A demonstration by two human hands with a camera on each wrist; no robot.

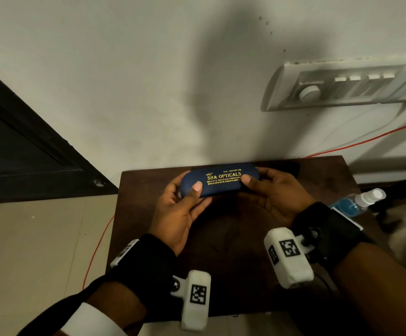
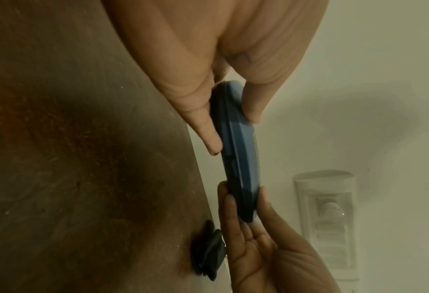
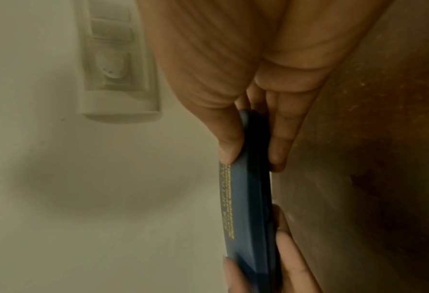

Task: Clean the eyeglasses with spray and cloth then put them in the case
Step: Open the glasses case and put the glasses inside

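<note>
A person holds a closed blue eyeglass case (image 1: 218,181), stamped in gold lettering, above a dark wooden bench (image 1: 240,238) set against a pale wall. The left hand (image 1: 182,209) has its grip clamped on one end of the case, thumb on the lid and fingers beneath; the right hand (image 1: 272,192) pinches the other end the same way. In the wrist views the seam between lid and base shows as a thin line with no visible gap. A spray bottle (image 1: 357,202) of blue liquid lies on its side at the bench's right edge, and a dark crumpled thing that may be the cloth (image 2: 208,251) lies near the back edge. The eyeglasses appear in no view (whether they are inside the case cannot be told).

The step in hand looks to be either opening or closing the case. Opening would go best with the base held steady underneath, both thumbs lifting evenly at the seam, and the case kept low over the bench so nothing drops far. Closing wants even pressure from both thumbs until the lid seats
</note>
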